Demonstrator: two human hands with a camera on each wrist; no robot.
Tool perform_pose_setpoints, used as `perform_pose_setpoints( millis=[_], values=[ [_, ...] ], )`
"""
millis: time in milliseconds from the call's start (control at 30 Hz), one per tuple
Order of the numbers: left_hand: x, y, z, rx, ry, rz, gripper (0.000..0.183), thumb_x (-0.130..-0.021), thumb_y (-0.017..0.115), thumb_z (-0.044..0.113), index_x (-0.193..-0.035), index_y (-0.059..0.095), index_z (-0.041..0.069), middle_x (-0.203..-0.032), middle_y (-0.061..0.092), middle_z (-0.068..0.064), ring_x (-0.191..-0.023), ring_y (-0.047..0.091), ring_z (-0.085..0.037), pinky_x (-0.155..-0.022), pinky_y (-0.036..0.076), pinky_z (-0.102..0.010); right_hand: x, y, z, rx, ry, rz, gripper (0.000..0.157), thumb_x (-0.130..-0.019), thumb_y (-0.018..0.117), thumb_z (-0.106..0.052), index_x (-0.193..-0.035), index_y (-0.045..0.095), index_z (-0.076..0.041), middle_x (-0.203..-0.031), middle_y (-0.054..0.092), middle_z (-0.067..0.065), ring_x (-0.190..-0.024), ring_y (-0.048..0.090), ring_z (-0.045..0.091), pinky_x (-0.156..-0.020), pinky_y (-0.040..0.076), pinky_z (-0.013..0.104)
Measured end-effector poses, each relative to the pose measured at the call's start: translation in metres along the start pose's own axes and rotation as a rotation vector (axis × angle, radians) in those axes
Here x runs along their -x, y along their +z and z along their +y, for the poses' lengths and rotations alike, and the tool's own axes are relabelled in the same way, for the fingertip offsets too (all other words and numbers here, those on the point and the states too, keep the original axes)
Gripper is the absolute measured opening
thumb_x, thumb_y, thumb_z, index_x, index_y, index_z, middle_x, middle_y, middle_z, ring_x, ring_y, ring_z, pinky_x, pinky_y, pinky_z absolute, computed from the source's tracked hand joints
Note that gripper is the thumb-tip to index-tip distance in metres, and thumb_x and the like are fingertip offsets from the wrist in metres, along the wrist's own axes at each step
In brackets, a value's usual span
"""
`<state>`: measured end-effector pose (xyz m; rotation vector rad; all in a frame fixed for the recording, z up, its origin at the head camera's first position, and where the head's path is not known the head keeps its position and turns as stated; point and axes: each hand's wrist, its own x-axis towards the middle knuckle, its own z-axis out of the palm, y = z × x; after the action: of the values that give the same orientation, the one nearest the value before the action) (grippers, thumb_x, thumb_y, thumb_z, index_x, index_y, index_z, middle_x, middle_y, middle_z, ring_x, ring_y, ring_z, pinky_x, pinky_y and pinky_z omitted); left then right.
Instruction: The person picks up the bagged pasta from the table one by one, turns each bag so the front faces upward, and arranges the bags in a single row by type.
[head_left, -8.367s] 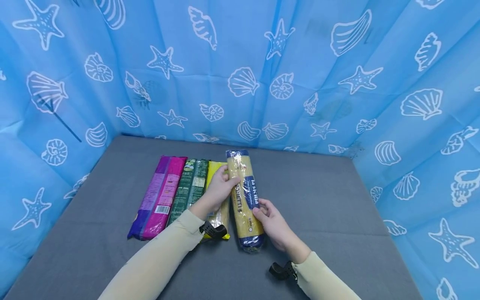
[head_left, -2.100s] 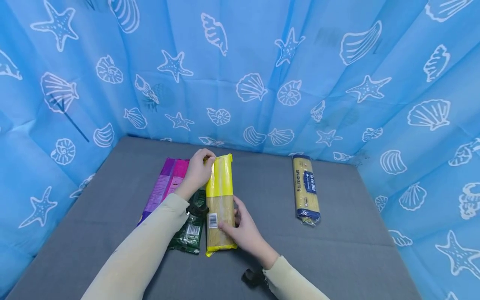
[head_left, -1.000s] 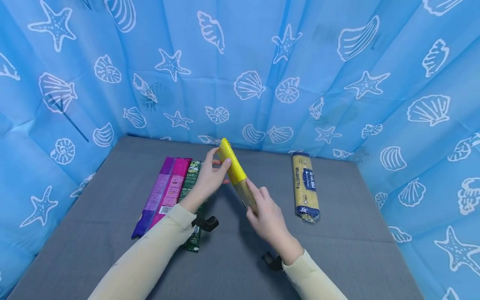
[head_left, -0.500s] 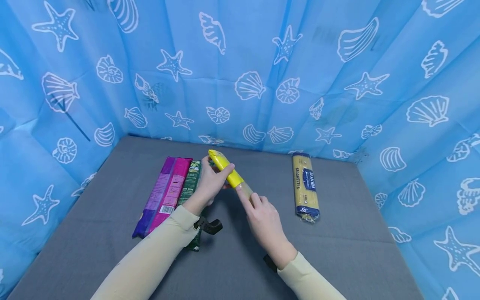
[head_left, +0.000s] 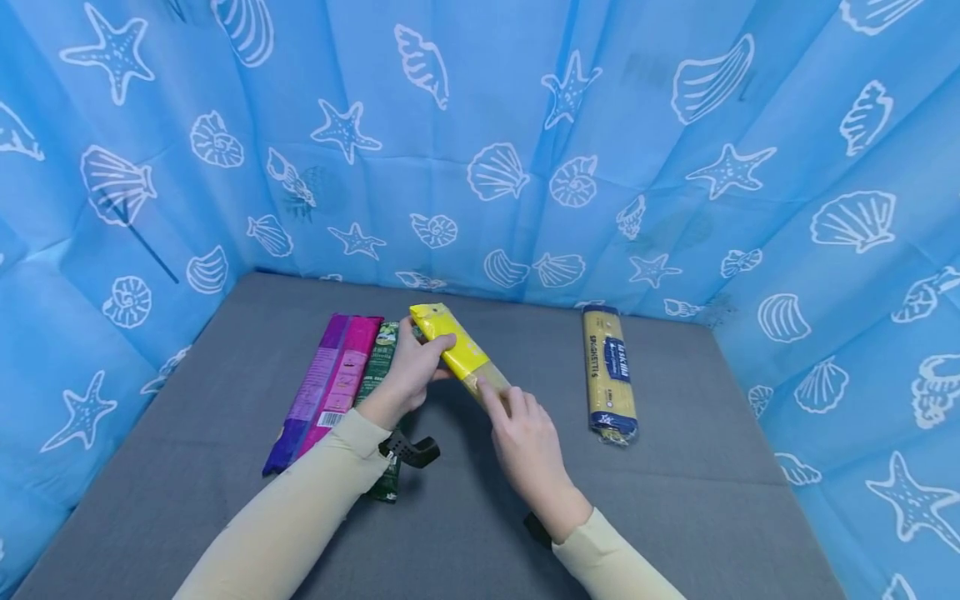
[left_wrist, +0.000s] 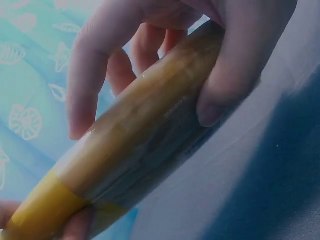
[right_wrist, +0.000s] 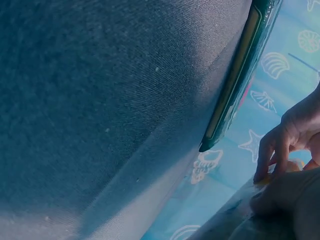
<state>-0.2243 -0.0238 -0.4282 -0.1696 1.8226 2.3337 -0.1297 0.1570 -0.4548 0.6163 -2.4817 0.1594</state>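
A yellow-ended spaghetti packet [head_left: 459, 350] slants above the grey table between both hands. My left hand [head_left: 408, 367] holds its yellow end, thumb on top. My right hand [head_left: 525, 433] grips the clear lower end, where pale pasta shows. In the left wrist view the packet [left_wrist: 135, 135] fills the middle, with the right hand [left_wrist: 235, 55] gripping its upper end and left fingertips at the yellow part. To the left lie a green packet [head_left: 377, 367], partly hidden by the left arm, and a purple and pink packet [head_left: 330, 383].
A blue-ended spaghetti packet [head_left: 609, 375] lies apart toward the back right of the grey table [head_left: 690, 500]. A blue shell-print curtain [head_left: 480, 125] closes off the back and sides. In the right wrist view the green packet [right_wrist: 235, 75] appears edge-on.
The blue-ended packet has gone from the hands to the table's right. The yellow-ended packet was raised and tilted; over the last half second it turned to show more of its broad face.
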Motion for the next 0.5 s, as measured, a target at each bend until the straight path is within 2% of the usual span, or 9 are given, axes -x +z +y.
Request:
perform_pose_setpoints(
  millis=[100, 267, 400, 500],
  values=[
    [-0.001, -0.001, -0.001, 0.036, 0.022, 0.009, 0.067, -0.094, 0.063, 0.017, -0.144, 0.019, 0.020, -0.128, 0.045, -0.017, -0.107, 0.062, -0.031, -0.074, 0.057, -0.043, 0.002, 0.000, 0.001, -0.035, 0.005, 0.004, 0.059, -0.081, 0.072, -0.008, -0.137, 0.054, -0.014, -0.108, 0.057, 0.009, -0.096, 0.060, 0.028, -0.075, 0.054, 0.042],
    [-0.002, -0.004, -0.001, 0.076, 0.093, -0.003, 0.055, -0.095, 0.062, 0.015, -0.139, 0.029, 0.019, -0.124, 0.051, -0.016, -0.106, 0.062, -0.030, -0.075, 0.057, -0.045, 0.006, -0.003, 0.007, -0.232, 0.072, -0.016, 0.051, -0.085, 0.069, -0.021, -0.134, 0.056, -0.013, -0.120, 0.054, 0.007, -0.108, 0.054, 0.026, -0.088, 0.049, 0.046],
    [-0.003, -0.007, 0.002, 0.071, 0.118, -0.015, 0.051, -0.096, 0.059, 0.012, -0.139, 0.031, 0.016, -0.123, 0.052, -0.017, -0.107, 0.062, -0.031, -0.076, 0.057, -0.045, 0.010, -0.003, 0.011, -0.347, 0.140, -0.048, 0.048, -0.090, 0.066, -0.033, -0.133, 0.057, -0.015, -0.122, 0.052, 0.005, -0.110, 0.051, 0.022, -0.087, 0.048, 0.044],
    [-0.003, -0.007, 0.003, 0.065, 0.121, -0.008, 0.049, -0.097, 0.059, 0.012, -0.138, 0.033, 0.015, -0.122, 0.054, -0.017, -0.107, 0.062, -0.030, -0.077, 0.057, -0.043, 0.012, -0.004, 0.014, -0.403, 0.174, -0.062, 0.046, -0.093, 0.063, -0.036, -0.133, 0.057, -0.015, -0.121, 0.051, 0.003, -0.108, 0.051, 0.020, -0.084, 0.050, 0.042]
  ],
)
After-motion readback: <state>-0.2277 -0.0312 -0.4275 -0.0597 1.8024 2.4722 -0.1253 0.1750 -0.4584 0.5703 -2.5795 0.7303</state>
